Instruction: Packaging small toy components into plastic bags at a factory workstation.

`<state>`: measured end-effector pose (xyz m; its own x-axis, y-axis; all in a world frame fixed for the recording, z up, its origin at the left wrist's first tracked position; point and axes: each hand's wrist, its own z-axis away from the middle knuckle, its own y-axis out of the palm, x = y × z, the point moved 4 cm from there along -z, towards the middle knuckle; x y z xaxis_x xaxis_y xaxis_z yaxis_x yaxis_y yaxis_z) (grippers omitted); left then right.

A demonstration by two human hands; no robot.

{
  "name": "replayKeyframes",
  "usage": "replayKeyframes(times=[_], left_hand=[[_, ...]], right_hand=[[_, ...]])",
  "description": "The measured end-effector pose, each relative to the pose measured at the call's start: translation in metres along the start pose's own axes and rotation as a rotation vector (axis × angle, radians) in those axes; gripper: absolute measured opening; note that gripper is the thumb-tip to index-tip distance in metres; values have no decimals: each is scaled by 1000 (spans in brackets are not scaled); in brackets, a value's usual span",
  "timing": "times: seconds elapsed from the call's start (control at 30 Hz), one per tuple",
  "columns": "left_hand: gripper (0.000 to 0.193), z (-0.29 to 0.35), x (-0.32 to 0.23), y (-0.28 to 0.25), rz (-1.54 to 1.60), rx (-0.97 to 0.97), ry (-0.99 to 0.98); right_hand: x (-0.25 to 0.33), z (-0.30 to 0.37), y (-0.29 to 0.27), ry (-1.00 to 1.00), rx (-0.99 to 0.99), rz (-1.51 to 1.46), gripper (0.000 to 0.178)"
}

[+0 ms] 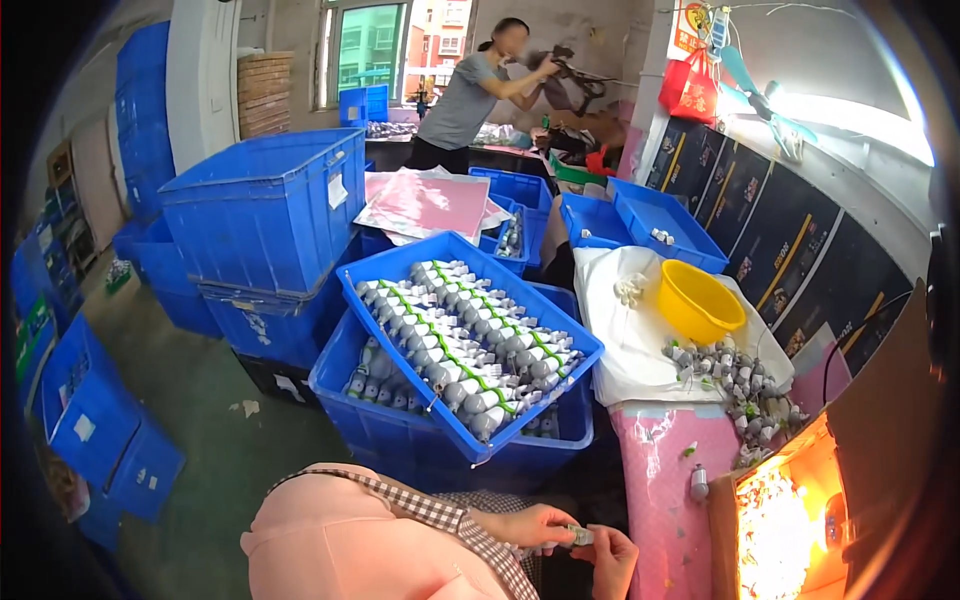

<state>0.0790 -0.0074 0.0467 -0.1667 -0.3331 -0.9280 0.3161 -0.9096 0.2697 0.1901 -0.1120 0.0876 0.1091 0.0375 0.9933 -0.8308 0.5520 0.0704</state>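
Observation:
In front of my lap, my left hand [541, 524] pinches one end of a small grey-and-white piece [580, 536]. The fingertips of my right hand [612, 560] close on its other end. Most of the piece is covered by my fingers, so its exact kind cannot be made out. Beyond my hands, a tilted blue tray [375, 308] carries rows of small grey-and-white bulb-shaped parts [487, 318], with bright green strips running across them. A single similar part [698, 482] stands on the pink table covering [655, 450], right of my hands.
The tray rests on a blue crate [345, 415] holding more parts. Right lie a yellow basin [700, 302], a heap of parts [740, 385] on white sheeting [620, 300], and a brightly glowing box [790, 520]. Stacked blue bins [262, 215] stand left. Another person [455, 110] works behind.

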Motion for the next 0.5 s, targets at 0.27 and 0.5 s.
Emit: replayKeyframes(times=[0.27,0.5], left_hand=[[28,-1,-45,-15,-172,-66,50],[32,5,-59,-21,-106,-71,98]], right_hand=[[39,0,9,-853,-133,828,18],[35,-10,13,-560,-243,581,9]])
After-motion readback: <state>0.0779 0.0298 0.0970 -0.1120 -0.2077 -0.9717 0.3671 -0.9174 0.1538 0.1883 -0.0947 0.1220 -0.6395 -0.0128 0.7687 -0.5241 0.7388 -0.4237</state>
